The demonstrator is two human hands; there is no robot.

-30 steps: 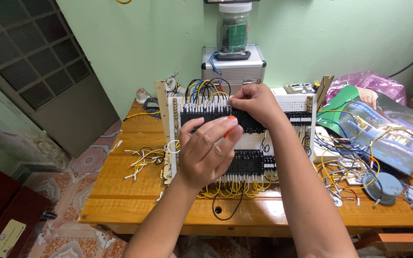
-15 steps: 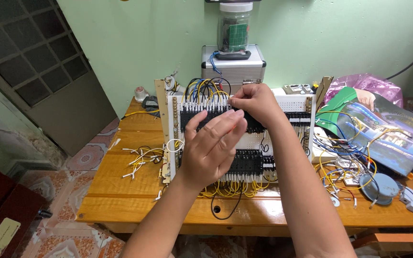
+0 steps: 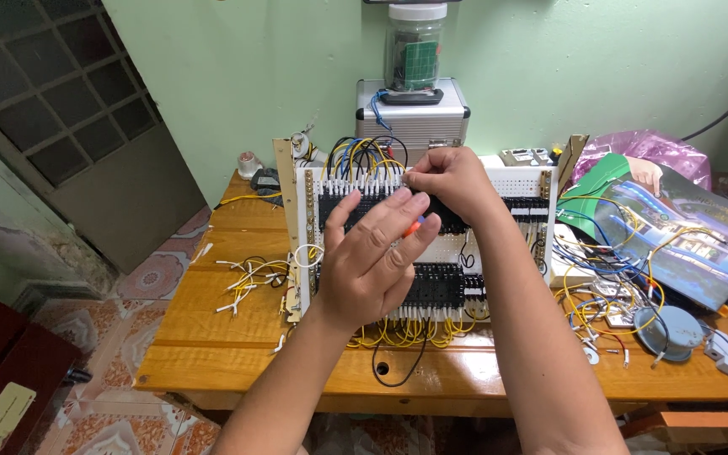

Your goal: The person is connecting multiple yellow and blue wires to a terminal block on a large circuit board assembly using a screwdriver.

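The left hand [image 3: 372, 261] is in front of the middle of the white panel [image 3: 520, 181], which stands at the desk's [image 3: 212, 337] back edge; its fingers are together around an orange tool [image 3: 414, 226]. The tool points up and right to the upper black terminal row [image 3: 355, 206], which runs left to right. There the right hand [image 3: 448, 181] pinches a wire end, nearer to the row.

Wiring board and screwdriver

White perforated board [image 3: 499, 181] stands upright on the table, tilted slightly back; two rows of black terminal blocks [image 3: 440, 285] cross it, yellow, blue and black wires at top, yellow loops below. Orange-handled screwdriver [image 3: 414, 226], mostly hidden, lies against the upper row.
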